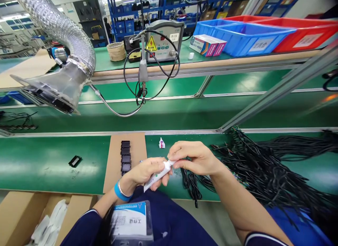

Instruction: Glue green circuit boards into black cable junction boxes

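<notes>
My left hand is wrapped round a white tube, its flat end pointing down and left. My right hand pinches the small white cap at the tube's upper end. Just behind my hands, a small white and purple piece stands on the green bench. To the left, several black rectangular parts sit in a column on a cardboard sheet. Farther left, a single black part rests on the green surface.
Black cables are heaped at the right. A fume hose hangs at the upper left. On the shelf stand a soldering station, small boxes and blue and red bins. An open carton is at lower left.
</notes>
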A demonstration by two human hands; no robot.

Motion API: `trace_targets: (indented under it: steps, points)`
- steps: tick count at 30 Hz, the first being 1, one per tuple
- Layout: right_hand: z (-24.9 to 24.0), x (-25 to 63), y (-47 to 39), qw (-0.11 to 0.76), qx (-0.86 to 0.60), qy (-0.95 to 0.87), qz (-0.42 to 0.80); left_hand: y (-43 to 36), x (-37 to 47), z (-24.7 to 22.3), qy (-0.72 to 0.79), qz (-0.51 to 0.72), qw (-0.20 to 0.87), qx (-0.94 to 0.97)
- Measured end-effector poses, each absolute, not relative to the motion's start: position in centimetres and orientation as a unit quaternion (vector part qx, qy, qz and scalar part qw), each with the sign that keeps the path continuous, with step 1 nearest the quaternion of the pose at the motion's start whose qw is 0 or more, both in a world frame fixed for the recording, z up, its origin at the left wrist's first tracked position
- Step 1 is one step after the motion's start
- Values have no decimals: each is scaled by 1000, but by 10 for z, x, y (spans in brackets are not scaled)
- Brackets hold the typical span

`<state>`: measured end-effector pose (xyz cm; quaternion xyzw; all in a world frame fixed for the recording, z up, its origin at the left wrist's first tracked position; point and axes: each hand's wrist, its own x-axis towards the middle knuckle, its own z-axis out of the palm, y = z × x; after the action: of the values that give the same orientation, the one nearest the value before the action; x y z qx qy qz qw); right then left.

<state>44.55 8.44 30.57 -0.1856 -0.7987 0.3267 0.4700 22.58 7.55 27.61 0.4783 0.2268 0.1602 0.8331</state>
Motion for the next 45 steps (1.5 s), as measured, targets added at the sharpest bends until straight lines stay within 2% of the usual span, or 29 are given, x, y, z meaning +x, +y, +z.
trace_targets:
  steps: [4, 10, 15, 18, 24, 28, 31, 33, 36, 40, 42, 45]
  points:
    - [301, 445, 84, 466, -156, -810, 319, 76, 224, 269, 225, 164, 838, 470]
    - [291, 435, 81, 398, -210, -855, 258, 75, 214, 253, 211, 168, 823, 500]
    - [277, 423, 89, 430, -207, -854, 209, 80, 203, 244, 259, 200, 747, 578]
    - [267, 421, 87, 435, -265, -840, 186, 79, 202, 248, 295, 202, 626, 693]
    - [248, 420, 67, 433, -397, -787, 190, 72, 216, 255, 394, 190, 221, 871]
    - [231, 417, 62, 423, -466, -745, 223, 75, 224, 256, 389, 73, 108, 912]
    - [218, 415, 62, 408, -505, -724, 234, 81, 225, 259, 394, 24, 109, 912]
    - [215, 417, 62, 386, -514, -729, 236, 85, 225, 261, 386, 10, 166, 907]
    - [220, 427, 59, 329, -486, -771, 247, 94, 220, 263, 348, 4, 253, 903]
    - [232, 437, 55, 254, -420, -829, 268, 105, 211, 266, 287, 0, 302, 909]
    - [232, 439, 54, 235, -393, -844, 280, 106, 208, 269, 247, -8, 307, 919]
    - [227, 436, 52, 229, -379, -842, 308, 102, 207, 274, 224, -31, 242, 944]
